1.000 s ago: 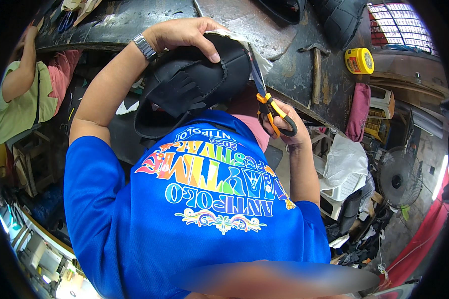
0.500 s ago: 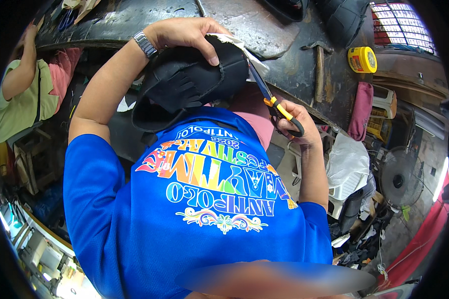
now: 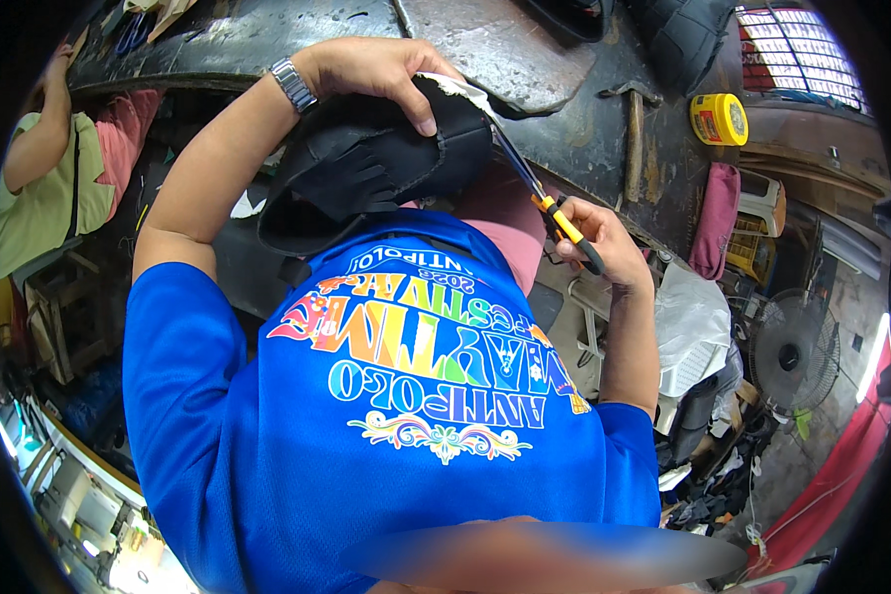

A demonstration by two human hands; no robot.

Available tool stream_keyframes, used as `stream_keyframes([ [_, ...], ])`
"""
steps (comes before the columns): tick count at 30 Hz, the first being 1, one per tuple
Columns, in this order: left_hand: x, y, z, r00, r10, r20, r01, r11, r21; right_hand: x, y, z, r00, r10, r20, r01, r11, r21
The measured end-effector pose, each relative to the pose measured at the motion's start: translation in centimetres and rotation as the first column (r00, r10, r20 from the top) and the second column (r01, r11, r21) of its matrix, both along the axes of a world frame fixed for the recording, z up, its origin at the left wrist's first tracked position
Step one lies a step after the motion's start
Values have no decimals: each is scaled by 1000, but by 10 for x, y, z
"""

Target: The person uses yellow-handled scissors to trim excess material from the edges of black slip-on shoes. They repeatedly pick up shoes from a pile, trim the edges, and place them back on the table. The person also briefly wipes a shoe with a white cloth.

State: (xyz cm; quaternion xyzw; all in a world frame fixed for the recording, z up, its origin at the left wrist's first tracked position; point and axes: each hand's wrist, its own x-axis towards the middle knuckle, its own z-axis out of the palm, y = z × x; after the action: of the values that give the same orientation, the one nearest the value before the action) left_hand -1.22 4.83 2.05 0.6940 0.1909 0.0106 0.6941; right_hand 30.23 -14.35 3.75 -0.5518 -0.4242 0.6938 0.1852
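Observation:
My left hand [image 3: 394, 83], a metal watch on its wrist, grips a black stitched shoe upper [image 3: 366, 158] by its top edge, thumb on the near side and fingers hidden behind. A ragged strip of white lining [image 3: 457, 91] shows along that edge. In my right hand [image 3: 599, 238] is a pair of scissors [image 3: 554, 211] with yellow and black handles. Their blades point up and left, with the tips at the upper's right edge beside the white lining. The blades look nearly closed. The upper hangs over my lap, below the table's edge.
A dark worn worktable [image 3: 584, 148] spans the far side, bearing a hammer [image 3: 635, 139], a yellow tub [image 3: 719, 120] and another black piece [image 3: 678, 40]. A fan [image 3: 794, 348] and a white plastic bag [image 3: 688, 317] stand at right. Another person [image 3: 59, 178] sits at left.
The scissors' handles have come together and the blades have closed. The white lining that stuck out past the blades no longer shows there. My left hand keeps its hold, with the upper barely shifted.

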Motion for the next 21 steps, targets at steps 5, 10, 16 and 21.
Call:
stream_keyframes([
  [5,1,-2,1,999,-4,-44,4,1000,14,-2,-4,4,965,28,262,-90,969,228],
  [10,4,-2,3,994,-5,-107,9,999,34,-5,0,4,977,-9,213,-21,990,141],
  [16,2,-2,5,992,8,-125,3,996,89,-4,7,6,986,-9,164,-5,997,83],
  [21,9,-5,4,985,-57,-161,82,984,159,-1,14,10,986,23,167,-35,997,73],
])
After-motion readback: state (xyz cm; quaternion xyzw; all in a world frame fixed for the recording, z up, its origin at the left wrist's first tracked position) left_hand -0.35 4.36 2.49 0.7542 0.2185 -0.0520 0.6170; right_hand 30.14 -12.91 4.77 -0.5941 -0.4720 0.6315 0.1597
